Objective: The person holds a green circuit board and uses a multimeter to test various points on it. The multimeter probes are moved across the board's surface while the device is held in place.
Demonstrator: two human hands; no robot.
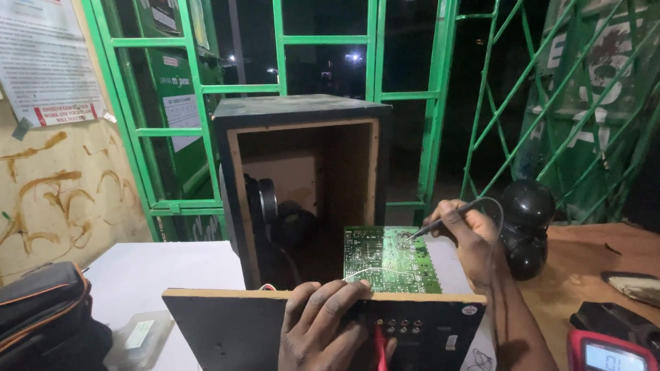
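Two hands at work: my left hand [323, 326] clamps the dark back panel [275, 330] by its top edge, fingers curled over; my right hand [471, 237] pinches a thin probe [440, 221] onto the green circuit board [388, 257] behind it. The board looks stiff, light and fragile, best held by its edges.

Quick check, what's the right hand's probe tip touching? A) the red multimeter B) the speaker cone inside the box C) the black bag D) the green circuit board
D: the right hand holds a thin probe whose tip rests on the green circuit board, while the left hand grips the panel carrying it.
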